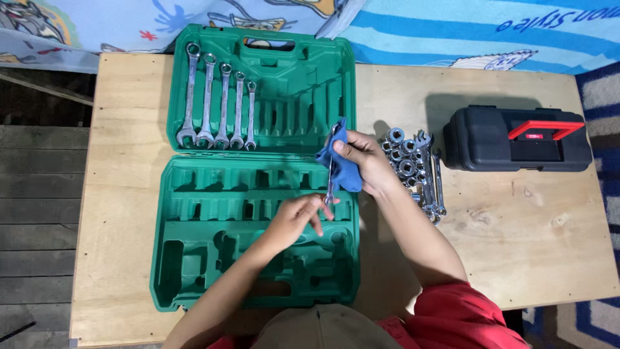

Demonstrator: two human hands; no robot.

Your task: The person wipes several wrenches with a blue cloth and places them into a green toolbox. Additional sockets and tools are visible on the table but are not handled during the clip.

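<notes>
Both hands clamped on one small wrench over an open green tool case.

The left hand (298, 216) pinches the lower end of the wrench (330, 181); the right hand (363, 161) grips its upper part through a blue cloth (339, 165) (at about three o'clock of the green case (194, 258)). Five wrenches (217, 103) sit in the lid at eleven o'clock. Loose sockets and wrenches (413, 168) and a black toolbox (516, 139) lie at three o'clock on the plywood table (529, 245).

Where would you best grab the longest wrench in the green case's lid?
Probably the longest wrench at mid-shaft, from above: it lies flat in the lid, both ends seated in moulded slots, while the bare shaft sits clear of the next wrench.
</notes>
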